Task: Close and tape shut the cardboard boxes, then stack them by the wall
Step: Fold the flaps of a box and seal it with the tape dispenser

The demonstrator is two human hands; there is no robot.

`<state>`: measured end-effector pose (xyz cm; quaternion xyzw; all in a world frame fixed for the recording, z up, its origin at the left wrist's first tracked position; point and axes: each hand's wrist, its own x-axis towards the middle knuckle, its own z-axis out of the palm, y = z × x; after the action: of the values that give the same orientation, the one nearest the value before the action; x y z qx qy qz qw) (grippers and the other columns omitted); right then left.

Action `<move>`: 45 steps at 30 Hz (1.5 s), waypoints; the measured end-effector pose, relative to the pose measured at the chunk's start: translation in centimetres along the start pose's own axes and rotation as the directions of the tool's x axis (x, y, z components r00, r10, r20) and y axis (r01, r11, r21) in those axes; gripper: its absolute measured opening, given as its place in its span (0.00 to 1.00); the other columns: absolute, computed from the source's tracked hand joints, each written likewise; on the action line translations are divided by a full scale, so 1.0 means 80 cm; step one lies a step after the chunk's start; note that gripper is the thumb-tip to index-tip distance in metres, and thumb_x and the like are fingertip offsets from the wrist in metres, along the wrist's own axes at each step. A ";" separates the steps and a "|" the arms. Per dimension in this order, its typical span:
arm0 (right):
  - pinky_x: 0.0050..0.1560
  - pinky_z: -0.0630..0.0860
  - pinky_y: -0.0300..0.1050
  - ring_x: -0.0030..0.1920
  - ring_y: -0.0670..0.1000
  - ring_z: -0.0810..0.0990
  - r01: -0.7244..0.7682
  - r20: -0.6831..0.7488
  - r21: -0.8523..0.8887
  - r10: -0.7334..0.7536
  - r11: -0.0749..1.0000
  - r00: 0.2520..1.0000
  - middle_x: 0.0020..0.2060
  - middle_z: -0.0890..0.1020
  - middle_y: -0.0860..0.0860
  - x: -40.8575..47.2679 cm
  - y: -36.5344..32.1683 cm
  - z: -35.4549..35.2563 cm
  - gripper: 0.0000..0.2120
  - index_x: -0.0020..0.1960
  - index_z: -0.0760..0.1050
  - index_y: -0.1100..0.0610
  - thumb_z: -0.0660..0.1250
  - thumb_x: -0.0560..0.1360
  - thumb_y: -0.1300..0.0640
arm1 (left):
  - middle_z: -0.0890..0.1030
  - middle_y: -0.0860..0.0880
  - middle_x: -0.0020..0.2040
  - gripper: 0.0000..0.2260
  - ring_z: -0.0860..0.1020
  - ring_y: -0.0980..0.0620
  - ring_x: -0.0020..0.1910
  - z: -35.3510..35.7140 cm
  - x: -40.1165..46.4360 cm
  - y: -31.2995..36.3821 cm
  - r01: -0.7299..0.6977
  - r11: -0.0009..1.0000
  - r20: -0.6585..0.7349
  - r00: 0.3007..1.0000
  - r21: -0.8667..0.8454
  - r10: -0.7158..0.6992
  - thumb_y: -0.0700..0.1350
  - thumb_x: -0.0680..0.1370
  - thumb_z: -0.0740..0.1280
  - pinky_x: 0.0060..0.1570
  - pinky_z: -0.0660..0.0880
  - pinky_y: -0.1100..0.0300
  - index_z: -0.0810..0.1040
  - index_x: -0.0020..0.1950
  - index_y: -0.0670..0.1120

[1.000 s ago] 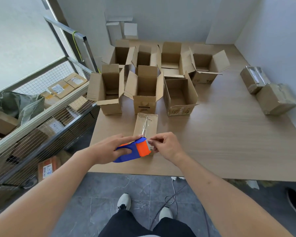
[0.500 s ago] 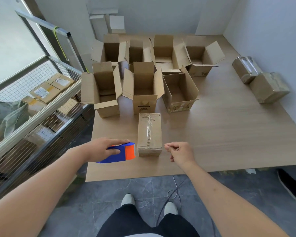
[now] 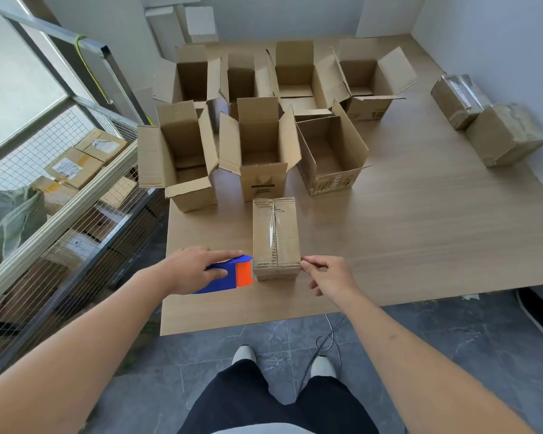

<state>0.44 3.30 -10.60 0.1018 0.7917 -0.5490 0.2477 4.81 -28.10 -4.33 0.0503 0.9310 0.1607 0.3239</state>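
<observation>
A closed cardboard box (image 3: 276, 239) with clear tape along its top seam lies near the front of the wooden table (image 3: 420, 230). My left hand (image 3: 195, 267) grips a blue and orange tape dispenser (image 3: 229, 277), held against the box's left near corner. My right hand (image 3: 329, 277) has curled fingers, with thumb and forefinger pinched together at the box's right near corner. I see nothing between them. Behind the box stand three open boxes (image 3: 182, 158) (image 3: 261, 151) (image 3: 329, 151), with several more open boxes (image 3: 295, 76) in a back row.
Two taped boxes (image 3: 458, 98) (image 3: 508, 133) lie by the right wall. A wire-mesh cage (image 3: 60, 214) holding parcels runs along the table's left side. White boxes (image 3: 201, 23) stand at the back wall. A cable (image 3: 326, 343) lies on the floor by my feet.
Both hands came off the box's near end and parted. The left hand carried the dispenser left, then back against the box's left corner. The right hand returned to its right corner.
</observation>
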 end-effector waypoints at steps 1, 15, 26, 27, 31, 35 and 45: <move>0.32 0.81 0.46 0.32 0.50 0.81 -0.003 0.022 -0.022 0.004 1.000 1.000 0.52 0.86 0.50 0.001 -0.001 -0.001 0.09 0.57 0.83 0.45 0.74 0.78 0.54 | 0.75 0.53 0.57 0.24 0.73 0.54 0.54 -0.001 0.002 0.000 -0.005 1.000 -0.008 1.000 0.013 0.005 0.58 0.84 0.57 0.59 0.73 0.49 0.53 0.77 0.73; 0.81 0.41 0.54 0.82 0.52 0.37 0.642 0.492 -0.746 -0.503 0.178 0.711 0.83 0.40 0.50 0.017 -0.004 0.037 0.30 0.84 0.40 0.46 0.46 0.85 0.41 | 0.75 0.53 0.57 0.23 0.74 0.52 0.55 0.013 0.020 0.015 -0.061 0.995 0.010 0.998 -0.081 0.062 0.57 0.85 0.57 0.59 0.72 0.48 0.54 0.76 0.75; 0.81 0.53 0.55 0.82 0.53 0.51 0.596 0.423 -0.800 -0.646 0.061 0.635 0.83 0.53 0.52 0.035 0.026 0.046 0.38 0.83 0.52 0.46 0.65 0.79 0.57 | 0.73 0.62 0.65 0.24 0.72 0.60 0.62 0.054 -0.009 -0.024 -0.090 0.892 -0.016 0.996 -0.443 0.093 0.51 0.85 0.61 0.62 0.69 0.58 0.59 0.74 0.76; 0.81 0.52 0.54 0.82 0.53 0.51 0.593 0.426 -0.803 -0.634 0.063 0.645 0.83 0.53 0.52 0.035 0.025 0.046 0.38 0.83 0.51 0.46 0.65 0.79 0.57 | 0.73 0.61 0.65 0.24 0.72 0.58 0.62 0.054 -0.011 -0.029 -0.088 0.891 -0.019 0.996 -0.445 0.088 0.51 0.85 0.61 0.63 0.69 0.56 0.59 0.74 0.76; 0.81 0.49 0.54 0.83 0.52 0.49 0.591 0.445 -0.802 -0.580 0.080 0.683 0.83 0.51 0.51 0.034 0.020 0.046 0.37 0.84 0.48 0.44 0.64 0.82 0.52 | 0.75 0.57 0.55 0.23 0.73 0.54 0.55 0.046 -0.008 -0.030 -0.060 0.954 -0.049 0.998 -0.294 0.048 0.54 0.85 0.58 0.59 0.71 0.52 0.56 0.75 0.76; 0.81 0.47 0.53 0.83 0.51 0.48 0.587 0.459 -0.805 -0.532 0.089 0.711 0.83 0.49 0.50 0.035 0.017 0.044 0.35 0.84 0.45 0.43 0.62 0.84 0.47 | 0.76 0.53 0.54 0.22 0.74 0.48 0.53 0.043 0.013 -0.009 0.018 0.980 -0.053 0.998 -0.196 -0.029 0.55 0.86 0.56 0.56 0.72 0.50 0.56 0.77 0.73; 0.80 0.36 0.48 0.82 0.47 0.41 0.623 0.502 -0.740 -0.408 0.255 0.763 0.83 0.44 0.45 0.023 -0.014 0.037 0.33 0.82 0.46 0.38 0.58 0.82 0.39 | 0.79 0.52 0.59 0.12 0.76 0.47 0.57 0.032 0.033 0.022 0.159 0.942 0.085 0.987 -0.297 -0.140 0.54 0.86 0.55 0.60 0.70 0.50 0.72 0.68 0.59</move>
<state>-0.84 -0.05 -11.40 -0.3646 0.9118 -0.1157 0.1494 4.28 -25.26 -7.17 -0.0656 0.8858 0.2746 0.3682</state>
